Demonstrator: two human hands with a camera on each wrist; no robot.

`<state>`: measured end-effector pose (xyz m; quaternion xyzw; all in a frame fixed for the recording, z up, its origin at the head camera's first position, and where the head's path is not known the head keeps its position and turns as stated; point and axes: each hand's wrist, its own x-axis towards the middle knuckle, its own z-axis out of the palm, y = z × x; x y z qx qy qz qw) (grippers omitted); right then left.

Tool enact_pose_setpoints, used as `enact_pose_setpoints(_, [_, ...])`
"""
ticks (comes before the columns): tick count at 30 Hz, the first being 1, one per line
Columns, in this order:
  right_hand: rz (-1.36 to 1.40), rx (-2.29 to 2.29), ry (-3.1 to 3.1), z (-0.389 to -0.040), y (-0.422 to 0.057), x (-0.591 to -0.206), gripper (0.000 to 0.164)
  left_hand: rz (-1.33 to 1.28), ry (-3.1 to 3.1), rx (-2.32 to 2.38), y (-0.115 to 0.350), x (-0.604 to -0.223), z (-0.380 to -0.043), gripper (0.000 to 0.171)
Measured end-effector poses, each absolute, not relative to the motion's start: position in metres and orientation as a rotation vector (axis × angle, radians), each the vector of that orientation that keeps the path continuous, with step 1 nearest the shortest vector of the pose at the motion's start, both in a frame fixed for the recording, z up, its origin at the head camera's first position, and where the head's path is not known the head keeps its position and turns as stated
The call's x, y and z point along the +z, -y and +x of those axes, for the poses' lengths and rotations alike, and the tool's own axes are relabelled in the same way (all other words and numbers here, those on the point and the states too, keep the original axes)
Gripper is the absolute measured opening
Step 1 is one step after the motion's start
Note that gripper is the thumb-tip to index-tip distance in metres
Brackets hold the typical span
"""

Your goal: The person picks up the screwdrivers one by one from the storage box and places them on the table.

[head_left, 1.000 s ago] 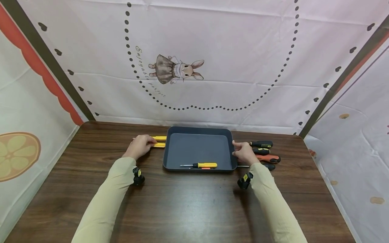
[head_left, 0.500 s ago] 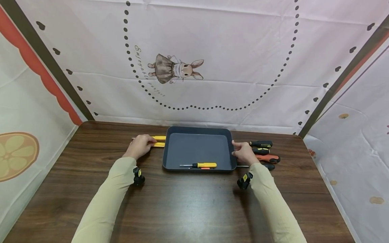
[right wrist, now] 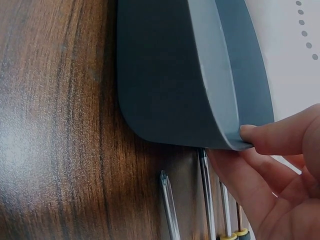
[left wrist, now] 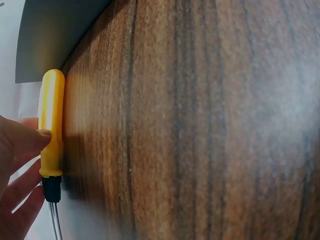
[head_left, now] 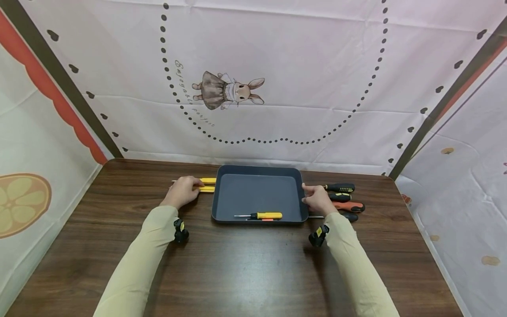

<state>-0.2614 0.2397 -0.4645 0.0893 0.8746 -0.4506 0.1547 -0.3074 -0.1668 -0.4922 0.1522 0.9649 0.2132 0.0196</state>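
Observation:
My left hand is at the left of a dark grey rectangular tray. It pinches the yellow handle of a screwdriver; the handle's end lies right by the tray wall, as the left wrist view shows. A second yellow handle lies just behind it. At the tray's right side, my right hand pinches the rim, thumb over the inner edge and fingers outside and below. Inside the tray, along its near side, rests a yellow-handled screwdriver with an orange piece partly hidden beside it.
Right of the tray lie several screwdrivers, among them one with an orange and black handle and one with a black and yellow handle. Their metal shafts point toward the tray. A printed cloth wall stands behind the wooden table.

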Motion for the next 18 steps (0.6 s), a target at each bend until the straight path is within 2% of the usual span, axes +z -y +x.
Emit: enact_pose_setpoints(18, [0.245,-1.3,-2.504,-0.2607,-0.2393,-0.4651,0.055,0.464,-2.955,0.719,0.1675,-0.4892,-0.3068,0.019])
